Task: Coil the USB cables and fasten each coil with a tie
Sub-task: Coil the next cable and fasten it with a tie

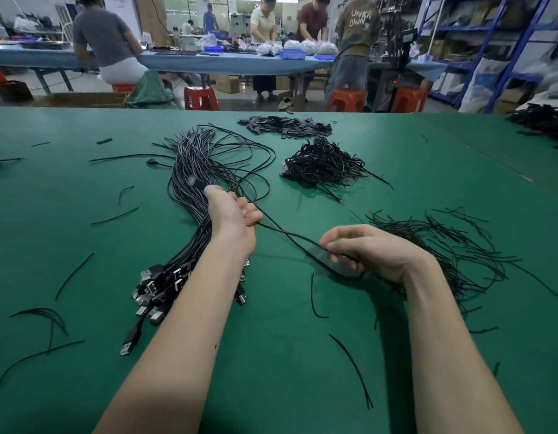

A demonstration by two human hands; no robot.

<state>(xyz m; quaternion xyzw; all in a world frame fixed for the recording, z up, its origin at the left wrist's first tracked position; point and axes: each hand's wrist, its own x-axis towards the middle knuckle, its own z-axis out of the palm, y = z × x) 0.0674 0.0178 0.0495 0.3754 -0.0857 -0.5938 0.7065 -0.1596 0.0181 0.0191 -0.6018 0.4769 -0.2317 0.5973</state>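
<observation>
A thick bundle of black USB cables [190,189] lies on the green table [271,355], plugs [158,289] toward me. My left hand [232,213] grips one black cable [290,236] above the bundle, its plug end sticking out past my thumb. The cable stretches right to my right hand [368,250], which pinches it between thumb and fingers, with a loop hanging below. A heap of loose black ties [443,242] lies just right of my right hand. A pile of coiled cables [321,166] sits further back.
Small flat black pieces [284,125] are heaped near the far edge. Stray ties [353,368] are scattered over the table. Another black cable pile [541,120] sits at the far right. People work at a blue table [190,62] behind, with red stools [201,98].
</observation>
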